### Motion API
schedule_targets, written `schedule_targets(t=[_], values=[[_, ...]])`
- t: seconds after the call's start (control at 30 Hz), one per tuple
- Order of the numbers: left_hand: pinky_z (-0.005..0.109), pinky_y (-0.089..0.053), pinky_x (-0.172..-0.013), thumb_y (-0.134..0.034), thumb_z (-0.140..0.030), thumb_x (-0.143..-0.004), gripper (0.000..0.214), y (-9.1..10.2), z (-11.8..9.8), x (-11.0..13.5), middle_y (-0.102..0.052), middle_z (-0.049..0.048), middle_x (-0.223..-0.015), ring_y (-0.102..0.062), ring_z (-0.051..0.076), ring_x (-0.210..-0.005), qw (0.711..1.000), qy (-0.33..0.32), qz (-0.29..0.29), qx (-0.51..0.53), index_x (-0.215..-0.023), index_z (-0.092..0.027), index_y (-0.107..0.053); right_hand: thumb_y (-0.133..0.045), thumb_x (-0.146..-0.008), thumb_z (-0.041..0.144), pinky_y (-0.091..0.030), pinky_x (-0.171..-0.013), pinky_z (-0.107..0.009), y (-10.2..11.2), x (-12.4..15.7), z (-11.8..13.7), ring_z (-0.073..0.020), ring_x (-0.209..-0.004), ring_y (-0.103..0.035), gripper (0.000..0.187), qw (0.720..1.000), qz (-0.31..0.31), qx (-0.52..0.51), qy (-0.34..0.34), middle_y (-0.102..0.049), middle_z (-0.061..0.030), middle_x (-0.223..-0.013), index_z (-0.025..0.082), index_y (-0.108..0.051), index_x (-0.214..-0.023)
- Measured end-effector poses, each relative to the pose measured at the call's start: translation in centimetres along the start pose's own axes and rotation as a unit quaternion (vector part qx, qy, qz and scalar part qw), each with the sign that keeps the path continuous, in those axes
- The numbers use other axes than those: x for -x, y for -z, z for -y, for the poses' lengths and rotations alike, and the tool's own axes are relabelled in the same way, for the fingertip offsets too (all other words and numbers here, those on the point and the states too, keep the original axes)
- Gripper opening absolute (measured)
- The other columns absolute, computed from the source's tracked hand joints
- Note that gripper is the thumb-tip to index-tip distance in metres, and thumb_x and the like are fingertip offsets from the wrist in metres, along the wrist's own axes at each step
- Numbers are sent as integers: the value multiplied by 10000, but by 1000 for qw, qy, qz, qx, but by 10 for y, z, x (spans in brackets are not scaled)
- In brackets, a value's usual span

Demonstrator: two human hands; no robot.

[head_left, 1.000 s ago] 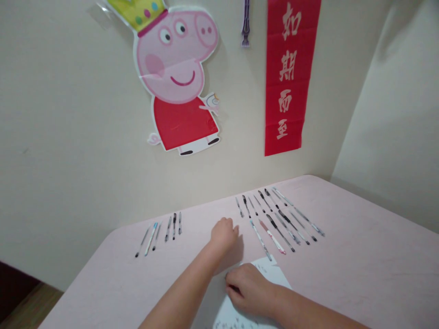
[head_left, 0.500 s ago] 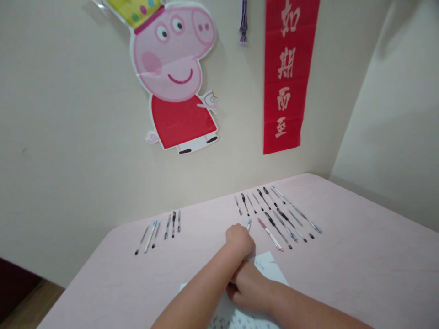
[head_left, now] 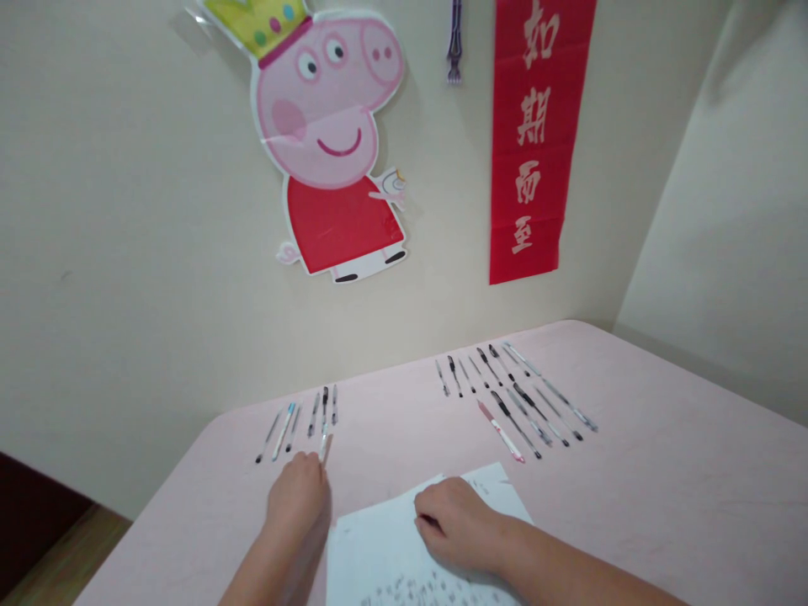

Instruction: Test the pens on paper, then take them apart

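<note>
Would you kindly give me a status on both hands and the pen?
Left hand grips pen, beside left pen row. Right hand rests on paper. Nothing between pen and row.

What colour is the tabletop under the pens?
It's a pale pink smooth tabletop; head view shows it best.
</note>
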State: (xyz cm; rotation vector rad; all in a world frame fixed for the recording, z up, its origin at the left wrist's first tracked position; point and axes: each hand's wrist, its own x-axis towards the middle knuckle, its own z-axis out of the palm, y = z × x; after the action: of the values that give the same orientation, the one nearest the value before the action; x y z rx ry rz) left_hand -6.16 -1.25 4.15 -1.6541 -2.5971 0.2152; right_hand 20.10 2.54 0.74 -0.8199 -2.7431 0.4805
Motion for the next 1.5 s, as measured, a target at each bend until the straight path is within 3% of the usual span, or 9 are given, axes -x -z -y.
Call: schedule_targets(t=[0.13,0.23,0.8,0.93,1.07,1.17,1.3,1.4,1.5], values=[[331,-398,-679,-236,-155,-876,359,-17,70,12,-626,163,-894,-620,260,-825,997,74,19,-29,-900,-95,-589,-472,-806,242,-262,-560,-259,1,0,1,-141,-635,-570,196,1000,9,-3,-5,-688,-26,-739,184,-635,-714],[334,-391,-664,-236,-148,-867,356,-25,97,22,-627,146,-861,-627,267,-801,993,100,34,-46,-905,-115,-588,-472,-804,245,-255,-554,-259,2,0,2,-140,-630,-568,195,1000,10,-5,-7,-687,-23,-730,186,-628,-703],[327,-398,-651,-253,-159,-846,336,-10,104,24,-618,180,-876,-632,291,-813,985,160,55,-37,-925,-90,-572,-480,-805,243,-271,-551,-261,0,0,-1,-146,-634,-582,192,1000,0,5,6,-689,-23,-740,184,-643,-722],[354,-416,-705,-274,-288,-883,371,6,64,15,-595,181,-935,-603,307,-897,990,110,-40,-82,-1022,-69,-541,-484,-797,242,-265,-546,-261,1,1,0,-142,-619,-572,190,1000,-5,4,3,-690,-22,-731,184,-641,-707],[354,-394,-885,-324,-252,-876,380,18,-14,-8,-572,154,-1086,-552,244,-1021,993,-41,-107,27,-1184,-101,-486,-473,-809,249,-257,-541,-261,2,1,2,-141,-621,-571,205,1000,-3,2,-2,-692,-26,-744,183,-645,-720],[304,-329,-998,-346,-198,-868,403,20,-79,-29,-503,132,-1267,-455,192,-1175,967,-191,-92,139,-1248,-126,-460,-475,-812,256,-269,-552,-260,3,1,2,-145,-637,-577,206,1000,5,3,3,-693,-34,-755,176,-648,-734],[329,-255,-1071,-352,-145,-853,442,20,-153,-55,-379,96,-1426,-350,187,-1282,930,-312,-30,191,-1284,-165,-450,-478,-804,244,-291,-568,-255,3,0,1,-147,-638,-575,196,1000,9,0,4,-694,-40,-757,174,-650,-741],[317,-248,-1077,-337,-167,-875,447,20,-192,-71,-355,95,-1448,-318,184,-1308,921,-334,-15,200,-1313,-161,-427,-475,-800,243,-297,-556,-252,1,0,0,-154,-645,-594,198,1000,12,-4,3,-698,-40,-762,177,-654,-746],[318,-270,-1061,-338,-197,-888,414,21,-211,-80,-375,101,-1436,-354,194,-1289,920,-332,2,207,-1278,-164,-472,-492,-773,232,-305,-553,-251,0,-1,-1,-160,-646,-607,176,1000,18,-4,2,-704,-42,-771,176,-658,-752]])
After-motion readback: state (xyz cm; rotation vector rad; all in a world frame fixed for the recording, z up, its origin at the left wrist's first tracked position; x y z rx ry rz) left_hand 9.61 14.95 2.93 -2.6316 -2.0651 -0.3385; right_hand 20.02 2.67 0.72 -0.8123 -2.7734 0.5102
